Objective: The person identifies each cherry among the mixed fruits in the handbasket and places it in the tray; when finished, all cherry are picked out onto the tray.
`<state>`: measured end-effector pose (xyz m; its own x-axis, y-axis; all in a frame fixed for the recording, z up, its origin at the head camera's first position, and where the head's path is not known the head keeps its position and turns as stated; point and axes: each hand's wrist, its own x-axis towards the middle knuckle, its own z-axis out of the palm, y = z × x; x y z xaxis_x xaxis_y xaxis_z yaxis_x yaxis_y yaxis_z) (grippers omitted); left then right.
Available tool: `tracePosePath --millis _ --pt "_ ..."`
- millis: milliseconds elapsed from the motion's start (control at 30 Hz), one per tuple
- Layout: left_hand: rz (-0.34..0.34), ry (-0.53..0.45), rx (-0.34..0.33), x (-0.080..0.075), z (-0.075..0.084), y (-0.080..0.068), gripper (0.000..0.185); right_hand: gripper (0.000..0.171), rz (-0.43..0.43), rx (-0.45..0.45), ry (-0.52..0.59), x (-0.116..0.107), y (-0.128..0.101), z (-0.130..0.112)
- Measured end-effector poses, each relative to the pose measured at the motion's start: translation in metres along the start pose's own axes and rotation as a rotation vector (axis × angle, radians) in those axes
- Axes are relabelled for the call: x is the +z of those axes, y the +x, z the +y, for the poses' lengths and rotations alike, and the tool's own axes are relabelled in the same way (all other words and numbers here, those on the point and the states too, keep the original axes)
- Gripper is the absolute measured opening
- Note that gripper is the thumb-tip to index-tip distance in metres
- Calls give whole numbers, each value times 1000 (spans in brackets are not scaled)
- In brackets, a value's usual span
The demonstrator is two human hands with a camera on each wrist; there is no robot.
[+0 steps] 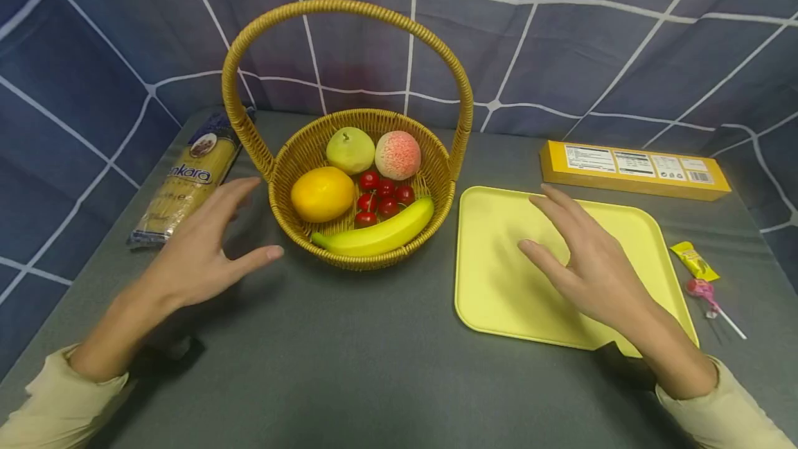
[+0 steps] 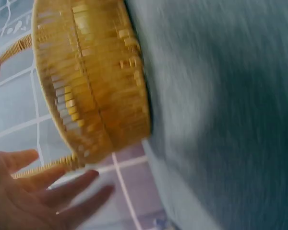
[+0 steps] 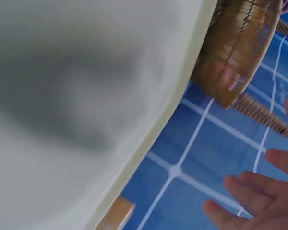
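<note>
A wicker basket [image 1: 368,263] with a tall arched handle holds a yellow mango-like fruit [image 1: 321,194], a green round fruit [image 1: 350,150], a peach [image 1: 397,155], several red cherries [image 1: 386,188] and a banana [image 1: 377,233]. My left hand [image 1: 202,248] hovers left of the basket, fingers and thumb spread apart, holding nothing. In the left wrist view, the fingers [image 2: 53,196] show beside the blurred basket [image 2: 93,81]. Above a yellow tray [image 1: 492,283] floats my right hand [image 1: 592,269], its fingers loosely extended and grasping nothing. The right wrist view shows that hand [image 3: 264,196] apart from the basket.
A spaghetti packet [image 1: 187,179] lies left of the basket, partly behind my left hand. Behind the tray is a long yellow-orange box [image 1: 632,170]. A yellow-wrapped candy [image 1: 694,260] and a pink lollipop [image 1: 703,289] lie at the tray's right. Dark tile-patterned cloth [image 1: 511,40] hangs behind.
</note>
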<state>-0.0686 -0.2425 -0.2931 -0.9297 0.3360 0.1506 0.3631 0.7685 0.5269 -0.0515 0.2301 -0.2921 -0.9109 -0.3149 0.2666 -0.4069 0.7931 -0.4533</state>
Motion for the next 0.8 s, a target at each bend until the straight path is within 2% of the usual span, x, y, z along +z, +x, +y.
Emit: tracePosePath --millis 133,233,333,500,667,800 --pt "15 -183 75 9 6 3 79 50 130 -119 132 4 12 -21" --pt "22 -220 80 14 7 6 68 43 142 -218 259 8 26 -36" --pt "36 -208 65 17 6 7 58 36 82 -282 363 15 43 -50" --pt "60 -172 39 20 6 10 53 30 -67 -318 418 33 72 -66" --pt "55 -181 9 24 5 13 50 26 -206 -274 411 57 101 -77" --pt "49 -213 -18 24 6 12 48 25 -301 -225 366 71 120 -87"
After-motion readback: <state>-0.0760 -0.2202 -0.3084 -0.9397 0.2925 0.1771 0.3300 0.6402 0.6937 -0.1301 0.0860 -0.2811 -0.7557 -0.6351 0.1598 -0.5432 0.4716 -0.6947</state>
